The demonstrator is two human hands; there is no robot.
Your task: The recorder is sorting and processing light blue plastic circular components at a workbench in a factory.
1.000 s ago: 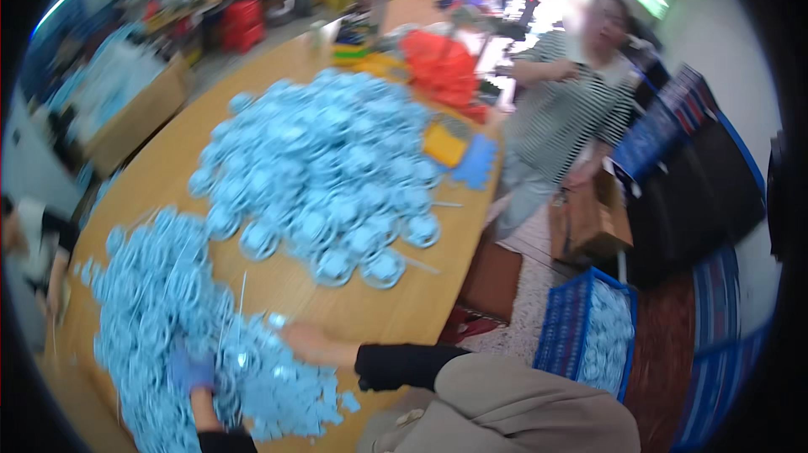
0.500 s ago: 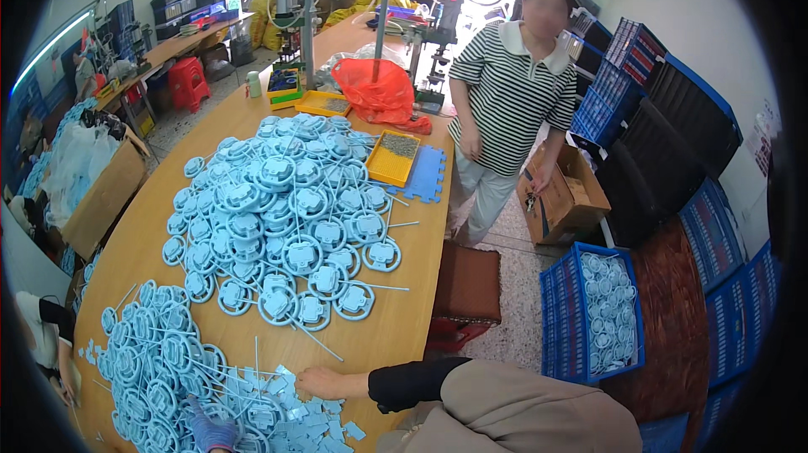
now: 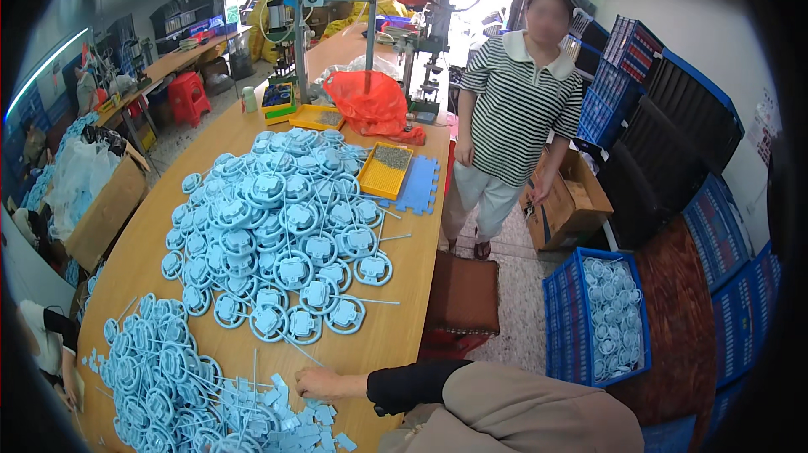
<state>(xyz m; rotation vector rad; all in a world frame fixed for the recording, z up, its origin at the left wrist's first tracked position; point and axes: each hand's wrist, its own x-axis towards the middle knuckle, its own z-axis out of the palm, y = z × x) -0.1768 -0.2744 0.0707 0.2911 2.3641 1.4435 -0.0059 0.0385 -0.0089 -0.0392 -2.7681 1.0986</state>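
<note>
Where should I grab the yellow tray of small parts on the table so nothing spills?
Take the yellow tray by its two long raised rims, one hand on each side, from above and keep it level. It lies flat and open-topped with loose small parts inside, and the blue foam mat beside it leaves that edge free to reach.

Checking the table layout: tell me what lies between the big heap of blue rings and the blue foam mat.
In the head view, a yellow tray holding small dark parts lies between the ring heap and the foam mat, touching the mat's edge.
</note>
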